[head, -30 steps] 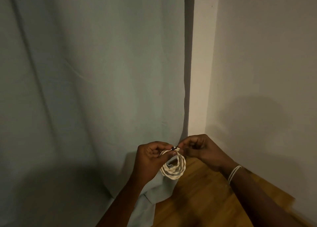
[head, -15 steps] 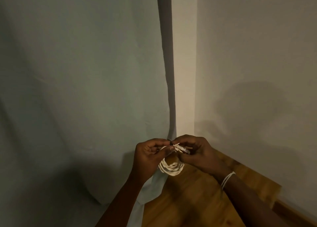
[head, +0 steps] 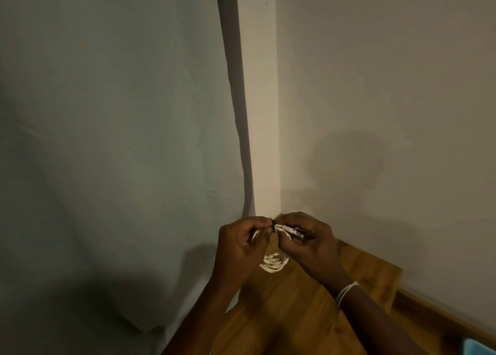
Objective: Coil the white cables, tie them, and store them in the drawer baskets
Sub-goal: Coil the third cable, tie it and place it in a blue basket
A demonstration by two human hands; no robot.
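Note:
A coiled white cable (head: 273, 263) hangs between my two hands above a wooden surface. My left hand (head: 241, 247) pinches the top of the coil where a small dark tie (head: 273, 225) wraps it. My right hand (head: 308, 244) holds the cable's plug end (head: 291, 230), which points right across its fingers. Most of the coil's upper half is hidden behind my fingers. No drawer or basket is in view.
A pale blue-grey cloth (head: 120, 153) hangs on the left down to the wooden surface (head: 295, 314). White walls meet in a corner behind my hands. A light blue object (head: 480, 348) peeks in at the bottom right. A white band circles my right wrist (head: 346, 291).
The view has swung left and up. The coil has dropped lower behind my hands, and the plug end now shows across my right fingers.

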